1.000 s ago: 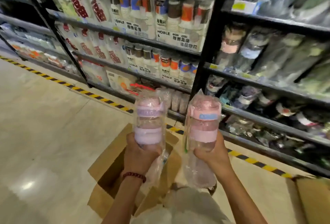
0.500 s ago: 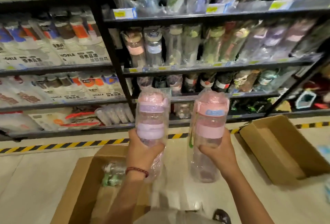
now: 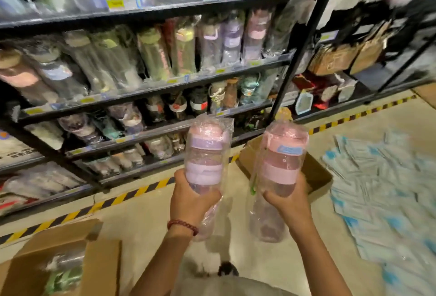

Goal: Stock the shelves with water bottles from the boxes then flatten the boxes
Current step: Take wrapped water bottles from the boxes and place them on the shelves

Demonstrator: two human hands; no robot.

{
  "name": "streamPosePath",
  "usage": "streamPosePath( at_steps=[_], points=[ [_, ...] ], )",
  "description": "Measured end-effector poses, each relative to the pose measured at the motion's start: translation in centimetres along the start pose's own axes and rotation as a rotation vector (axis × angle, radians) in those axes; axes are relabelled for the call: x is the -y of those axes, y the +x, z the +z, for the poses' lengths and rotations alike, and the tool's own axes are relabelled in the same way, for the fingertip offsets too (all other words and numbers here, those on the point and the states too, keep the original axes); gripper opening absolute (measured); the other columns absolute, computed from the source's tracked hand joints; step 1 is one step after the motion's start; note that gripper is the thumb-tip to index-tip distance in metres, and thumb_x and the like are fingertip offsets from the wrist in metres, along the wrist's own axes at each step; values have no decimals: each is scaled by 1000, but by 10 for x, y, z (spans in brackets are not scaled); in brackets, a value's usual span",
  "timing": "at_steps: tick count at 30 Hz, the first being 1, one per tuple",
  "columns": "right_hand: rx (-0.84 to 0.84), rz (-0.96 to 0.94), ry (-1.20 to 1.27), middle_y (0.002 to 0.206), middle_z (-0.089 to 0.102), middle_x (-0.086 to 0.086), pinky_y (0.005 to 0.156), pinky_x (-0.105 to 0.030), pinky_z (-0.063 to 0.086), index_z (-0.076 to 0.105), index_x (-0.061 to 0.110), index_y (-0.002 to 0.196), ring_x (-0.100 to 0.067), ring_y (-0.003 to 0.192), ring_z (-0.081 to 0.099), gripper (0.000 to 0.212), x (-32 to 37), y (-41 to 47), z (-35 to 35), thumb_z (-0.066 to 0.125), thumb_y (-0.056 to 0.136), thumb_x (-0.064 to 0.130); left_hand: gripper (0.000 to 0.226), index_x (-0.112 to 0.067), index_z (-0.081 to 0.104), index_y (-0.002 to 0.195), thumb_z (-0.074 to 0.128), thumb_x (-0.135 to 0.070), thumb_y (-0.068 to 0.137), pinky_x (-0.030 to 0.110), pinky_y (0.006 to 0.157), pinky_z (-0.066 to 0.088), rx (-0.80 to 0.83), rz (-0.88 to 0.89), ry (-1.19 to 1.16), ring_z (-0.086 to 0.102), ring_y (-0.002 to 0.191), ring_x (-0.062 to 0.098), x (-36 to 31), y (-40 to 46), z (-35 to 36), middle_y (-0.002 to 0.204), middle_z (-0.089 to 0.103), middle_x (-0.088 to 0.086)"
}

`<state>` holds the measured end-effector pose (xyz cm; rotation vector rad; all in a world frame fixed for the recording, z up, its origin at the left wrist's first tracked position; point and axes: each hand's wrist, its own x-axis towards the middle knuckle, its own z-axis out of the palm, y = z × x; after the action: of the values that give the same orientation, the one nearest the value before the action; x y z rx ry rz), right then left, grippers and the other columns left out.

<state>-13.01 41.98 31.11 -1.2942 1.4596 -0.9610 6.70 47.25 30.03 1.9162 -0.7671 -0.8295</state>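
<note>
While facing the shelves, left hand and right hand each grip a wrapped bottle mid-body; likely light, empty, rigid, with slippery film.

Shelving from 9 to 1 o'clock packed with wrapped bottles; no open slot discernible through blur. Open carton at 1 o'clock, second carton at 8 o'clock. Floor between them passable.
</note>
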Motion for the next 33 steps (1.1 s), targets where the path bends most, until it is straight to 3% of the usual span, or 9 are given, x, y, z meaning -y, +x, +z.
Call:
streamPosePath(
  at_steps=[3,9,11,15,20,24,29,31,33],
  points=[
    [-51,50,7,113,51,9,79,-24,41,35,19,135,-10,101,52,85,-8,12,-28,84,66,7,63,-24,41,105,84,-18,59,25,63,46,21,27,40,56,80,0,-17,0,28,91,55,-15],
    [-63,110,65,110,47,15,85,-26,39,32,21,137,-10,105,46,84,-16,33,-45,80,71,3,66,-22,40,107,85,-20,59,28,70,48,23,19,71,56,79,3,-37,23,60,92,53,-14],
    [-68,118,57,113,46,13,82,-22,40,31,20,138,-8,102,48,86,-16,44,-48,80,70,4,67,-22,40,106,85,-19,58,29,70,49,31,27,68,57,81,6,-41,35,70,92,54,-13],
    [-92,86,49,103,44,27,67,-7,38,31,29,127,9,90,47,80,-10,78,-49,80,70,3,70,-24,38,108,87,-20,58,30,73,49,66,93,70,57,81,13,-59,68,92,92,51,-17],
    [-105,18,51,105,49,22,60,-2,42,34,26,126,10,92,49,77,15,142,-42,80,69,3,72,-20,39,110,87,-21,58,23,63,41,68,178,18,55,80,12,-101,124,114,92,52,-11],
    [-89,-67,67,109,50,22,67,-7,42,33,32,125,8,96,51,79,53,203,-23,82,68,8,74,-19,38,111,88,-23,57,21,63,40,73,267,-33,54,84,13,-149,178,117,96,51,-9],
    [-77,-197,76,112,57,12,76,-20,48,42,31,124,0,101,56,75,107,284,-3,85,63,18,86,-22,41,111,76,-51,38,15,60,40,72,385,-126,54,81,-2,-220,246,112,96,52,-16],
    [-66,-246,76,113,59,9,78,-22,51,45,29,125,-5,103,59,79,133,313,3,83,56,31,82,-22,40,111,87,-39,46,11,62,38,67,444,-129,54,81,-1,-246,270,110,95,50,-19],
    [-57,-293,93,109,59,14,71,-11,48,45,26,124,5,97,58,79,158,339,8,79,53,34,75,-19,40,111,91,-21,55,8,64,36,47,490,-124,52,83,2,-268,293,109,95,47,-21]
  ],
)
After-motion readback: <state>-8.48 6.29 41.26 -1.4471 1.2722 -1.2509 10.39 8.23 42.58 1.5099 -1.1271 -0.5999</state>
